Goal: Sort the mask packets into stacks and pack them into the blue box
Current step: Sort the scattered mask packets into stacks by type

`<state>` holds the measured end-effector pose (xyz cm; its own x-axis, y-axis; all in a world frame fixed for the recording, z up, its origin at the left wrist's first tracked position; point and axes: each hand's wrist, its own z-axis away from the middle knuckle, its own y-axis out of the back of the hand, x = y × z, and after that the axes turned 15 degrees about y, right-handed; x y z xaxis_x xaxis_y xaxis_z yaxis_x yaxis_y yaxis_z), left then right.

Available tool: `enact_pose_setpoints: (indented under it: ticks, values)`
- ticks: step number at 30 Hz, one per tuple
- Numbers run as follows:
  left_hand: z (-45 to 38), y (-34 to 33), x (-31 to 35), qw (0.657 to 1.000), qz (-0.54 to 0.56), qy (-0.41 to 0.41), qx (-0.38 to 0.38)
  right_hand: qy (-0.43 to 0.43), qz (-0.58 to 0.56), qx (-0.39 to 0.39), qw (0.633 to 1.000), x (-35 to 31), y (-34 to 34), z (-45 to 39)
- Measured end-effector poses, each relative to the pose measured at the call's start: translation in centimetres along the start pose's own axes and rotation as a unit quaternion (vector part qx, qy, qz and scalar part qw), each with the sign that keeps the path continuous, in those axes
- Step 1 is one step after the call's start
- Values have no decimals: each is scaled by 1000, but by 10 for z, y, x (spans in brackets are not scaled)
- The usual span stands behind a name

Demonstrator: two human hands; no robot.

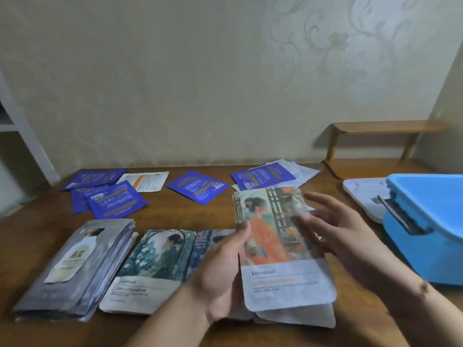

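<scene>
My left hand [220, 269] grips the left edge of an orange-figure mask packet [278, 244], held just above another packet [300, 316] on the table. My right hand [335, 229] hovers at the packet's right edge with fingers spread, blurred. A grey stack of packets [75, 269] lies front left. Next to it are a teal-figure packet [152, 266] and a blue-figure packet [210, 244], partly behind my left hand. Purple packets lie at the back: a pile [110, 196] at left, one [198, 186] in the middle, one [263, 175] at right. The blue box [431, 226] stands at the right.
A white packet with an orange stripe [147, 181] lies among the purple ones. White sheets [303, 171] sit under the right purple packet. A white lid or tray [363, 194] lies behind the blue box. A wooden bench [380, 131] stands by the wall.
</scene>
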<state>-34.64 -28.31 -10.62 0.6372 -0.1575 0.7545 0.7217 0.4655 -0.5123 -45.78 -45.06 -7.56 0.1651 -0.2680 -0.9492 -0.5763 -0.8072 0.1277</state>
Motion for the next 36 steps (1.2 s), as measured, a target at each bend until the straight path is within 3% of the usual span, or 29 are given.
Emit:
enact_pose_setpoints:
  ticks: [1,3,5,8,12,17,19,22,27,32,36]
  values:
    - [0,0,1,999,-27,-6,29,-32,-46,-21,998,3,3,-4]
    - [-5,2,2,987,-104,-64,103,-45,-29,-14,998,13,7,-6]
    - [-6,5,1,952,-217,-126,172,-56,2,12,998,23,10,-4]
    - [-3,15,-5,890,-346,-156,253,-89,9,38,995,33,14,-2]
    - [12,20,-20,738,-571,-217,285,-82,75,26,994,46,16,1]
    - [17,33,-38,585,-720,-292,234,-22,221,-16,975,52,17,-3]
    - [14,37,-44,541,-740,-325,233,7,274,-39,961,58,16,-5]
    - [12,38,-46,510,-742,-366,235,30,363,-60,929,65,14,-5]
    - [10,36,-48,496,-755,-370,219,97,481,-36,871,62,13,-10]
    - [6,37,-50,494,-756,-376,207,169,478,-233,830,61,-10,-22]
    - [4,38,-48,493,-775,-343,196,153,523,-293,786,75,-14,-12]
